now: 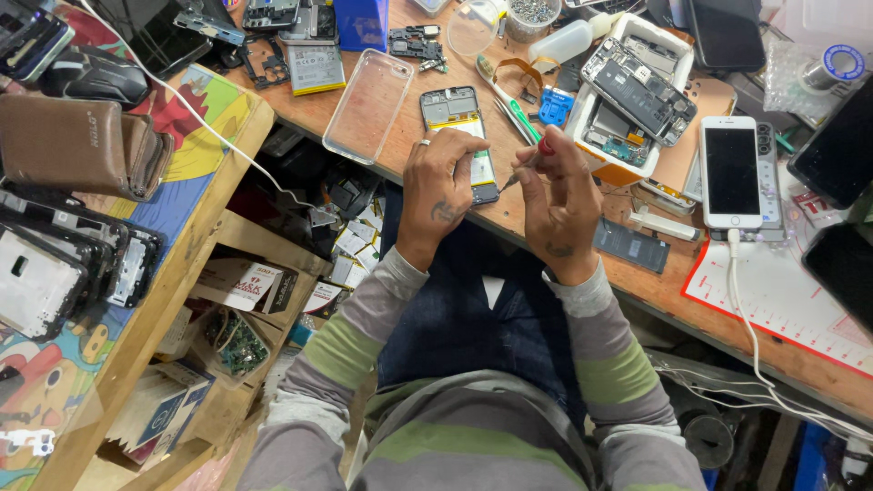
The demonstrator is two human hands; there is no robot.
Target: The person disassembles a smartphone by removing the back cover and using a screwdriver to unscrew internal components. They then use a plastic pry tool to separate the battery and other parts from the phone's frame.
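- Two hands of mine are working near the middle of the frame, over the front edge of the wooden bench [509, 223].
- My left hand [441, 186] is lying palm down on the lower part of an opened phone [459, 127], fingers curled loosely over it and pinning it to the bench; a ring is showing on one finger.
- That opened phone is lying just above the centre of the frame, back cover off, with a yellow-green battery showing between my fingers.
- My right hand [564, 195] is closed in a pinch around a small screwdriver [532, 164] with a red cap; its tip is pointing left and down toward the lower right corner of the opened phone, though I cannot tell whether it is touching.
- Just left of the opened phone a clear case [368, 105] is lying flat, open side up.
- Tweezers [514, 118] with green grips are lying just right of the opened phone, above my right hand.
- Further right a white box [673, 45] is holding another stripped phone [637, 91], tilted.
- A white phone [732, 173] with a dark screen is lying at the right, with a white cable [741, 309] running down from its lower end.
- At the upper left a brown wallet [73, 145] is resting on a colourful side table [191, 173], well apart from my hands.
- My striped sleeves are filling the bottom of the frame.
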